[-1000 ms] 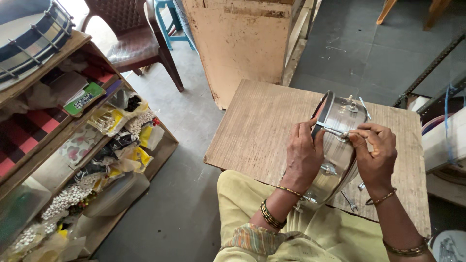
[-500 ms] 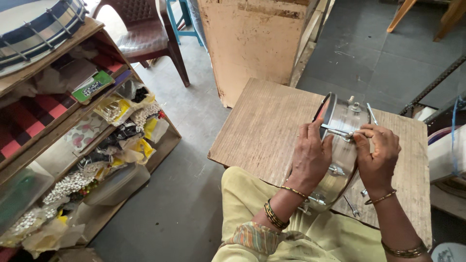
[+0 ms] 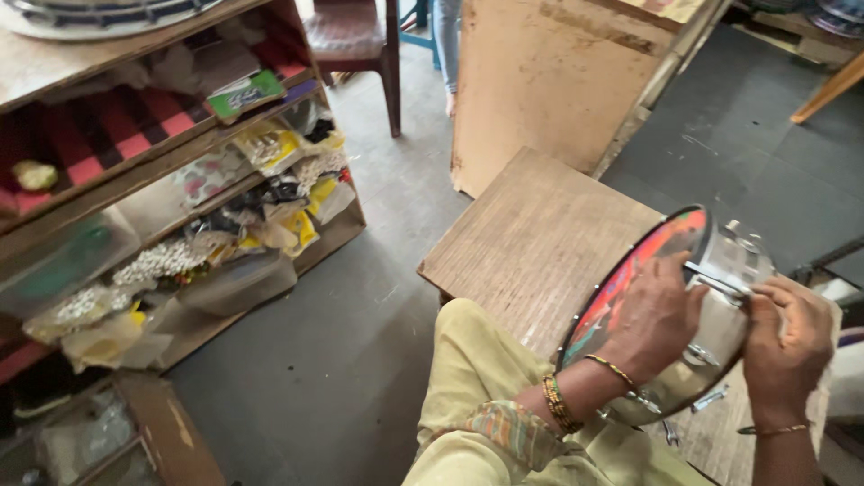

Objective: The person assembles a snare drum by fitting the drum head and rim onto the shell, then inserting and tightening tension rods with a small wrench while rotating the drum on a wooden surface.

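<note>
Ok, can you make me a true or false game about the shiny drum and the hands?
1. Both hands touch the drum. True.
2. The drum lies flat on the floor. False: it is tilted on its side over the wooden board.
3. The left hand rests against the colourful drumhead. True.
4. The right hand holds a hammer. False: no hammer shows.
5. The shelves are bare. False: packets fill them.

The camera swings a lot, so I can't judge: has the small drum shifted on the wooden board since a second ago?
Yes. The drum has tipped toward the left hand, its painted head now facing up, judged against the wooden board.
</note>
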